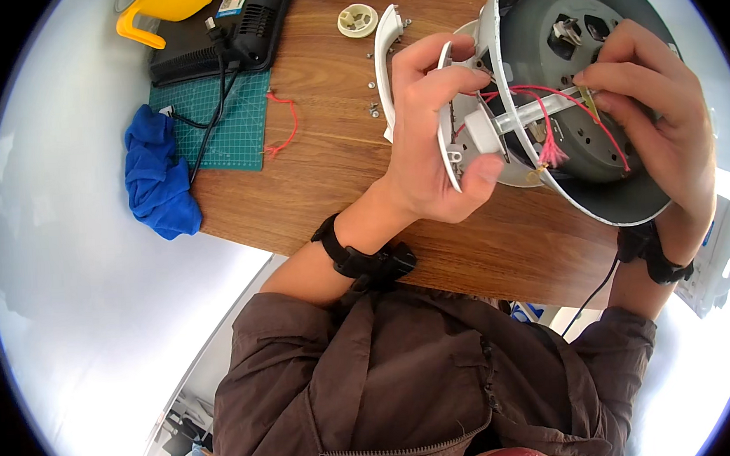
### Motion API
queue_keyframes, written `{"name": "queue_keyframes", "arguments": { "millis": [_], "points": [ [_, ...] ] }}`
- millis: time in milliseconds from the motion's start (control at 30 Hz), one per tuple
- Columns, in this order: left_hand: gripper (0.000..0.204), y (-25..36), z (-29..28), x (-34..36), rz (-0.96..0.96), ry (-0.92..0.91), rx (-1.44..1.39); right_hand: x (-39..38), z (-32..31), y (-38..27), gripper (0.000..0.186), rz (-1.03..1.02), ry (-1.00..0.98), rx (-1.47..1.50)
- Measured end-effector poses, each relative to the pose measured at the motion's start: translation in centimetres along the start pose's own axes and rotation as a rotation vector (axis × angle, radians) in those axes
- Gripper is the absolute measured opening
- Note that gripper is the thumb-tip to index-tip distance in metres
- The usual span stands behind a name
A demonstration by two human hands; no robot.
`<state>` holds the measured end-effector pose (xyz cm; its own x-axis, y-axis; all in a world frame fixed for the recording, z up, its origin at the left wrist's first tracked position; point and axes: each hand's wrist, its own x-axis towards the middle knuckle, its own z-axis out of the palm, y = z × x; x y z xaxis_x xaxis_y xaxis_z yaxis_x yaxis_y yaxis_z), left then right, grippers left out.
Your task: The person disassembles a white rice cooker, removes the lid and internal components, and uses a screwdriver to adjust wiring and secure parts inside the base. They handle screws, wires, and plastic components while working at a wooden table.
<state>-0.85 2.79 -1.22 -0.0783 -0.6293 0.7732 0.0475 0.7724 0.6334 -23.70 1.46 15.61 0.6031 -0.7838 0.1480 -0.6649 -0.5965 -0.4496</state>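
Note:
A rounded metal housing (pixel 603 203), like a rice cooker's shell, lies tipped with its open side toward my left. Inside it is a grey round base (pixel 579 146) with red wires (pixel 552 150) hanging loose across it. My left hand (pixel 423 151) grips a narrow white curved panel (pixel 445 141) between fingers and thumb, close to the opening. From a white block (pixel 482 131) beside the panel, a metal lever (pixel 536 113) runs into the housing. My right hand (pixel 664 101) reaches inside, its thumb and fingertips pinching a small yellowish strip (pixel 591 105) at the lever's far end.
Left of the housing lie a curved white strip (pixel 387 66), a round white plastic part (pixel 357 20) and several screws (pixel 374 109). Farther left are a red wire (pixel 294 112), a green cutting mat (pixel 241 139), a blue cloth (pixel 160 177), a black corded device (pixel 248 44) and a yellow container (pixel 173 5).

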Motion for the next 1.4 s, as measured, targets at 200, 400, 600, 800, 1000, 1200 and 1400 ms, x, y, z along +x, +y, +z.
{"name": "queue_keyframes", "arguments": {
  "millis": [200,400,600,800,1000,1200,1400],
  "points": [
    [0.062,0.3,-0.2,0.3,0.044,-0.081,0.169,0.0,0.1,0.4,0.026,-0.021,-0.024,-0.013],
    [0.057,0.4,-0.2,0.3,0.059,-0.061,0.140,0.1,0.1,0.2,0.027,-0.015,-0.030,0.003],
    [0.052,0.5,-0.5,0.2,0.037,-0.026,0.145,0.2,0.2,0.3,0.028,-0.021,-0.037,0.011],
    [0.050,0.0,-0.3,-0.1,0.040,-0.026,0.119,0.6,0.2,-1.0,0.033,-0.030,-0.015,-0.007],
    [0.050,0.1,-0.6,-0.2,0.047,-0.019,0.144,3.0,0.5,-2.9,0.034,-0.272,-0.088,-0.113],
    [0.050,0.7,-0.5,0.3,0.030,-0.033,0.091,4.8,0.6,-3.0,0.027,-0.266,-0.132,-0.031],
    [0.047,0.4,-0.2,0.2,0.045,0.002,0.126,4.6,1.2,-3.3,0.019,-0.170,-0.175,-0.069]
  ]
}}
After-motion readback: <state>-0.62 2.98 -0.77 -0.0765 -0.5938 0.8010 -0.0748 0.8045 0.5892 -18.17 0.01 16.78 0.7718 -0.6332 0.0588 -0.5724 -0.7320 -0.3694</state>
